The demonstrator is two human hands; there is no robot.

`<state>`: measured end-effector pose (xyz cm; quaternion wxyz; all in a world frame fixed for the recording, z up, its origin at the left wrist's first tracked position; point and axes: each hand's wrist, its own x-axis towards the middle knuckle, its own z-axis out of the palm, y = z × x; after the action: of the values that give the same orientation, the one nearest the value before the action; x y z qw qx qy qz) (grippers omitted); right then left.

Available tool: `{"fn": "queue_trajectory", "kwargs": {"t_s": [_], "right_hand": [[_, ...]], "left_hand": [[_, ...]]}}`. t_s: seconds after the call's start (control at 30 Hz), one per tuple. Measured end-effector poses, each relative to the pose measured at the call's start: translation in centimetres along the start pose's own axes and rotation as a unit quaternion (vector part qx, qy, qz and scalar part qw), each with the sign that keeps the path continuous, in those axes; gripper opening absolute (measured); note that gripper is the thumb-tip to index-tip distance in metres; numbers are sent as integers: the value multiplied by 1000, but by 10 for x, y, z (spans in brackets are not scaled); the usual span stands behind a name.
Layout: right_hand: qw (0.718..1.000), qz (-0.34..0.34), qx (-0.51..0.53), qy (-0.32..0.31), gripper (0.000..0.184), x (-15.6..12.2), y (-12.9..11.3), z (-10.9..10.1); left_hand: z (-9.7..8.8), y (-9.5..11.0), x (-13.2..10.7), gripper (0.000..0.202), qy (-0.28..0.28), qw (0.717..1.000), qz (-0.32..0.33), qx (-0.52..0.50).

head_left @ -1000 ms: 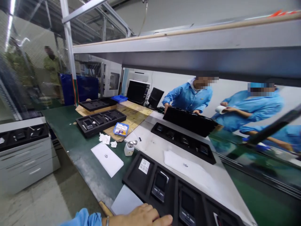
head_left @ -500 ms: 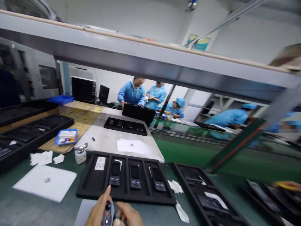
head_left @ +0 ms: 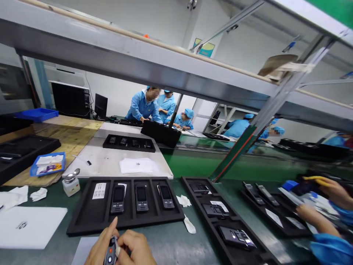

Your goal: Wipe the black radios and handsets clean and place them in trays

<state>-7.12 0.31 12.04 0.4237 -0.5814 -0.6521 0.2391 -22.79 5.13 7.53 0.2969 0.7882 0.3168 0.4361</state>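
Note:
Low in the view, my left hand [head_left: 97, 247] is closed around a dark handheld phone [head_left: 110, 254], turned so that its edge with an orange button faces up. The fingers of my right hand [head_left: 135, 246] are bent in against the phone's right side, pinching a small whitish wipe [head_left: 118, 251], mostly hidden. Just beyond both hands lies a black foam tray [head_left: 124, 223] with similar keypad phones in three of its slots, among them a middle phone [head_left: 141, 198]. A printed label sheet [head_left: 99, 191] rests in its leftmost slot.
A pump bottle [head_left: 71, 185] and crumpled tissues [head_left: 38, 194] are at the left. White paper [head_left: 30, 226] lies nearby. Another black tray [head_left: 217, 221] stands at the right, past which a co-worker's hands [head_left: 317, 217] are busy. A shelf [head_left: 165, 70] crosses overhead.
The view has swung right, so the scene sits further left and the co-worker's hands show more. My right hand has closed in against the phone.

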Motion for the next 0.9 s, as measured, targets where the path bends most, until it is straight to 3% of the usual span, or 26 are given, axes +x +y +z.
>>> {"fn": "queue_trajectory", "kwargs": {"t_s": [0.3,0.5,0.7,0.9], "right_hand": [[997,-69,1,30,13,5,-24,-14],[993,-101,31,51,15,12,-30,-17],[988,-141,31,51,14,19,-42,-16],[984,-100,126,75,15,30,-59,-29]], "left_hand": [[-23,6,11,85,-35,992,96,67],[-26,7,8,94,-21,998,41,40],[-24,7,6,88,0,1000,-5,-10],[-21,14,5,92,59,993,-79,-63]]}}
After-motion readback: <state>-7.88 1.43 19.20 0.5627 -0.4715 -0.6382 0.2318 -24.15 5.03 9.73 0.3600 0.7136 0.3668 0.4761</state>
